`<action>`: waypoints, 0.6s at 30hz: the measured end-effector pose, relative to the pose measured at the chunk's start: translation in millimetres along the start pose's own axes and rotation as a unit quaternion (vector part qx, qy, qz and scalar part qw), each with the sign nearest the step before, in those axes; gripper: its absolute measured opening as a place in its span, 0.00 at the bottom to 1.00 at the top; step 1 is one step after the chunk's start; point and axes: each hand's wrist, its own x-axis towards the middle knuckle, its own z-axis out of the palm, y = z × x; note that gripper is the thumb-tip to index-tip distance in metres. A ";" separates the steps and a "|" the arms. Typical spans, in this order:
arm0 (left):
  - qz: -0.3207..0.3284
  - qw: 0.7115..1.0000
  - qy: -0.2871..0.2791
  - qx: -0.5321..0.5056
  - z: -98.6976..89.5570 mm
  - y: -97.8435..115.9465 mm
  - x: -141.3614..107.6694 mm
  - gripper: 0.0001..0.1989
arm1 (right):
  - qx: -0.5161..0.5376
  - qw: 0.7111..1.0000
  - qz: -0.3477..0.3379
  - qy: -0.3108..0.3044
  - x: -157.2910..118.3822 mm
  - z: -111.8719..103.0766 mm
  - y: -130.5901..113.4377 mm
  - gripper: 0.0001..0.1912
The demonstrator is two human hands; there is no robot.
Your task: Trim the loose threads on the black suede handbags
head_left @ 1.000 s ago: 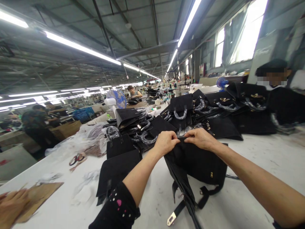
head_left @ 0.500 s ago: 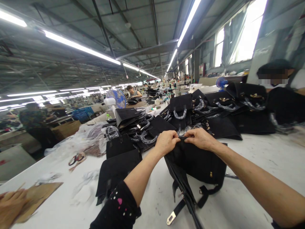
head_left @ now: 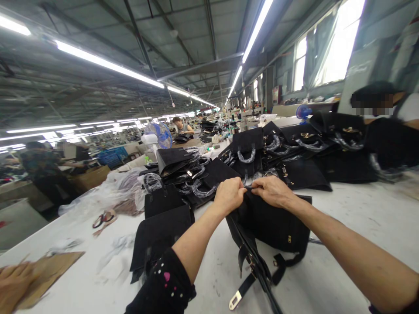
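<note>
A black handbag (head_left: 278,222) lies before me on the white table, its far edge raised between my two hands. My left hand (head_left: 229,194) pinches that edge with closed fingers. Right beside it, my right hand (head_left: 273,190) grips the same edge between thumb and fingers. What the fingertips press on is partly hidden. A strap with a gold metal plate (head_left: 235,301) hangs from the bag toward me, and a small gold zipper pull (head_left: 290,239) shows on its side. Another black bag (head_left: 162,233) lies left of my left forearm.
Several black bags with plastic-wrapped handles (head_left: 247,148) are heaped across the back of the white table (head_left: 369,231). Clear plastic sheeting (head_left: 98,196) lies at the left. Another person's hand (head_left: 15,279) rests on brown cardboard (head_left: 54,272) at lower left. A person (head_left: 376,102) stands far right.
Both hands keep hold of the bag's edge, and the fingers have shifted slightly along it. The view has drifted a little. At lower left, the other person's hand has moved slightly.
</note>
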 end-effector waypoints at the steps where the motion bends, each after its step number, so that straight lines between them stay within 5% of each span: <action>1: 0.003 1.000 -0.002 -0.003 0.2 0.2 0.2 0.07 | -0.013 1.000 0.005 -0.001 0.4 0.4 -2.2 0.09; 6: 0.014 0.998 -0.010 -0.057 -5.0 -3.8 -1.0 0.07 | -0.064 0.998 -0.005 -0.014 1.0 -0.3 -16.7 0.11; 9: 0.007 0.992 -0.053 -0.113 -10.8 -16.7 -6.0 0.17 | -0.084 0.996 -0.010 -0.028 -3.4 -9.2 -17.8 0.10; 13: 0.011 0.978 -0.124 -0.170 -8.5 -32.4 -9.2 0.07 | -0.083 0.994 0.011 -0.064 -13.7 -26.4 -1.7 0.08; 18: -0.012 0.971 -0.125 -0.204 8.5 -25.7 6.7 0.08 | -0.095 0.991 0.059 -0.076 -19.7 -31.9 21.0 0.11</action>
